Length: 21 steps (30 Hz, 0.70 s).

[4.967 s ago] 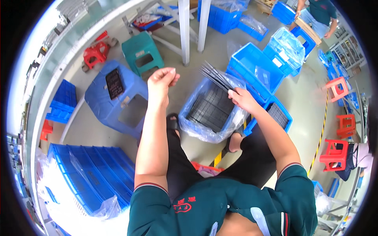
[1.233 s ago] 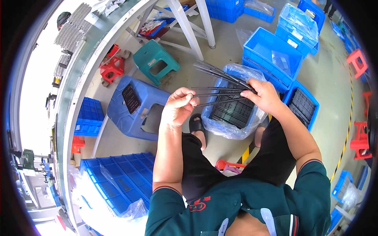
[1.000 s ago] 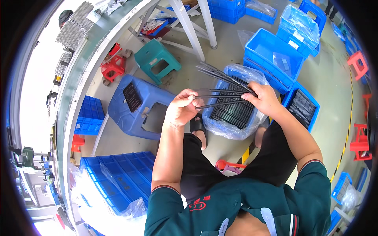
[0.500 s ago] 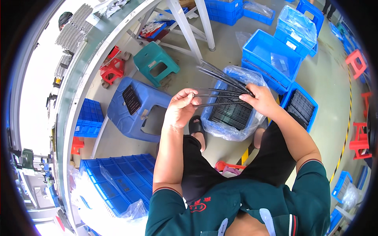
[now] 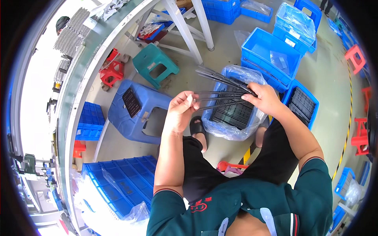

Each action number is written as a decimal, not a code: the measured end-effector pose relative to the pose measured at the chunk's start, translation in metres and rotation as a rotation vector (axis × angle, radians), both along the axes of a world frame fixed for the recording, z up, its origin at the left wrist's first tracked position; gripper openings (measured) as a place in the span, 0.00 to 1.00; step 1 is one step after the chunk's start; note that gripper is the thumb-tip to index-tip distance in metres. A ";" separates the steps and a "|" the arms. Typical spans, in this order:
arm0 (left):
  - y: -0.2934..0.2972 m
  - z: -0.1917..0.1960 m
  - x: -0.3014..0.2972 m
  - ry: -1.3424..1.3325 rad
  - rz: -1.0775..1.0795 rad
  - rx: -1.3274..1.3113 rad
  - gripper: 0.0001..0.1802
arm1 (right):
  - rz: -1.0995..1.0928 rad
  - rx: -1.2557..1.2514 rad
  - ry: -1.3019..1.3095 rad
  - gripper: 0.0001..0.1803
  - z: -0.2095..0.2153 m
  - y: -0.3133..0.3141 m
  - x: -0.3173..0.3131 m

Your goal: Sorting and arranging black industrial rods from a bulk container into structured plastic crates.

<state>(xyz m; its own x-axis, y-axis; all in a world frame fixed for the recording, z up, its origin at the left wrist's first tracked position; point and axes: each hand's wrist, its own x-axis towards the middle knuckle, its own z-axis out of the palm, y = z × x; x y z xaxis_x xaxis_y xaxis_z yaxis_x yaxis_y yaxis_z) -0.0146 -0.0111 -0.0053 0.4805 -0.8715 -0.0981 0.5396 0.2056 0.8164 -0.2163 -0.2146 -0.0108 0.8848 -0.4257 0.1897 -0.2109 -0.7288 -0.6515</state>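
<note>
Head cam looking down: the left hand point(image 5: 182, 111) is pinching one end of a few thin black strips point(image 5: 220, 97), and the right hand point(image 5: 265, 98) has its fingers closed round the other end, so they're fanned out in the air between the two. Right under them sits a plastic-lined blue bin point(image 5: 232, 114) full of dark trays, with a blue stool point(image 5: 136, 114) just off to the left on the floor.
</note>
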 end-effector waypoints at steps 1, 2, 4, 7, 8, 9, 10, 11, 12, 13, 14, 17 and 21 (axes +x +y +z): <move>0.001 0.002 -0.002 -0.110 0.041 0.118 0.08 | -0.017 -0.023 0.030 0.17 0.001 0.001 -0.001; 0.000 -0.001 0.000 -0.366 0.019 0.204 0.10 | -0.014 -0.019 0.036 0.17 0.000 0.001 -0.002; 0.003 -0.002 0.005 -0.556 -0.023 0.314 0.11 | 0.001 -0.149 0.007 0.18 -0.005 0.001 -0.005; 0.003 -0.003 0.001 -0.789 -0.085 0.462 0.13 | 0.019 -0.211 0.032 0.18 -0.010 -0.005 -0.003; 0.000 0.005 -0.006 -0.829 -0.100 0.530 0.13 | 0.030 -0.219 0.038 0.18 -0.010 -0.007 -0.003; -0.002 0.008 -0.010 -0.869 -0.116 0.597 0.14 | 0.027 -0.211 0.048 0.18 -0.011 -0.008 -0.005; -0.001 0.003 -0.008 -0.862 -0.119 0.601 0.14 | 0.038 -0.179 0.083 0.17 -0.010 -0.009 -0.007; 0.000 -0.003 -0.005 -0.933 -0.185 0.520 0.14 | 0.050 -0.146 0.118 0.17 -0.010 -0.010 -0.008; 0.002 -0.007 -0.002 -1.001 -0.251 0.437 0.15 | 0.074 -0.104 0.143 0.17 -0.010 -0.011 -0.010; 0.004 -0.005 -0.002 -0.884 -0.334 0.458 0.14 | 0.074 -0.101 0.152 0.17 -0.010 -0.012 -0.013; 0.006 -0.008 -0.002 -0.874 -0.337 0.458 0.14 | 0.099 -0.087 0.182 0.17 -0.010 -0.011 -0.016; 0.012 -0.011 -0.006 -0.659 -0.477 0.448 0.14 | 0.136 -0.084 0.250 0.18 -0.008 -0.008 -0.023; 0.019 -0.014 -0.008 -0.144 -0.601 0.504 0.14 | 0.199 -0.104 0.249 0.17 -0.010 -0.004 -0.032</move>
